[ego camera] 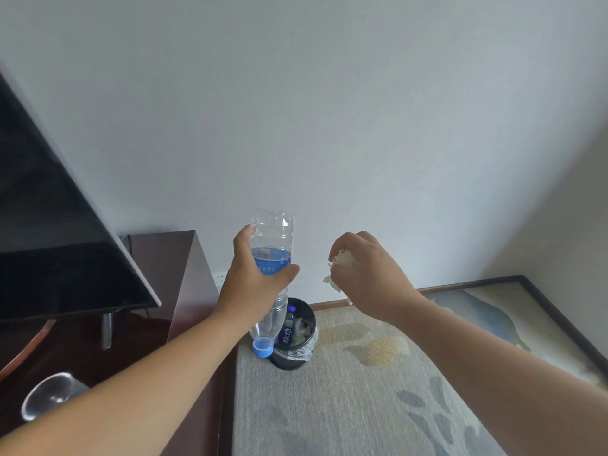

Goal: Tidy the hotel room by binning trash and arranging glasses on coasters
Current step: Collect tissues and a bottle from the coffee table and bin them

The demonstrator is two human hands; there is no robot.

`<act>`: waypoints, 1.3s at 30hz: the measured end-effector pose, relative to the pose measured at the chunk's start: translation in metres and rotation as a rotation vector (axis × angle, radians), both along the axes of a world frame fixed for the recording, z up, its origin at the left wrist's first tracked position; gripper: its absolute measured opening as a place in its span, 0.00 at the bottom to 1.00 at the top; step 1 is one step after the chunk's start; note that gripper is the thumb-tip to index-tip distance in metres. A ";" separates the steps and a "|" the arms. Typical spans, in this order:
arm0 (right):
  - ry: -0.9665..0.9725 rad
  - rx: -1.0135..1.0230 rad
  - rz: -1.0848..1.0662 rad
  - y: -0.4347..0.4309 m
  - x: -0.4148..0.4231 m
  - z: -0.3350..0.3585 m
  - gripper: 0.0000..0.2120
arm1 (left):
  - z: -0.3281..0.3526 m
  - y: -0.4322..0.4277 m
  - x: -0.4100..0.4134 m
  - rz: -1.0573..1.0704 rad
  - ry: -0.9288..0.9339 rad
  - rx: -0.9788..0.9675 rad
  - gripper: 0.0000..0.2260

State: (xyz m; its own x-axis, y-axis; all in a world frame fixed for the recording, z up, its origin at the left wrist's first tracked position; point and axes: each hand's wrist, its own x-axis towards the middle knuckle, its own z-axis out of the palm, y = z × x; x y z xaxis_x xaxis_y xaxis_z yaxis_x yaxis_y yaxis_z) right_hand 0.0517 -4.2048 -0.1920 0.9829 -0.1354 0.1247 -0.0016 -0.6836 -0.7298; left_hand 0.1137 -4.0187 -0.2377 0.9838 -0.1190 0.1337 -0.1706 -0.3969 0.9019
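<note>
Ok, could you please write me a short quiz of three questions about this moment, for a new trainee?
1. True or false: the left hand holds the clear plastic bottle with blue label upside down, with its blue cap pointing down.
2. Which hand grips the crumpled white tissue? A) the left hand B) the right hand C) neither hand
3. Fill the gap: the round black bin with clear liner stands on the floor, on the patterned grey ___.

Key: 1 true; 2 B; 3 carpet.
</note>
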 end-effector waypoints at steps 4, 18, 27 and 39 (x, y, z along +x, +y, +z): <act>0.058 0.027 0.102 -0.027 0.039 -0.014 0.07 | -0.010 -0.026 0.027 0.043 0.025 -0.015 0.38; 0.316 -0.096 0.217 -0.052 0.171 -0.081 0.15 | -0.078 -0.048 0.148 0.054 0.188 -0.063 0.33; 0.483 -0.066 0.247 -0.052 0.251 -0.136 0.16 | -0.131 -0.046 0.221 0.104 0.303 -0.016 0.29; 0.649 -0.163 0.400 -0.064 0.321 -0.299 0.26 | -0.274 -0.054 0.251 0.239 0.404 0.035 0.24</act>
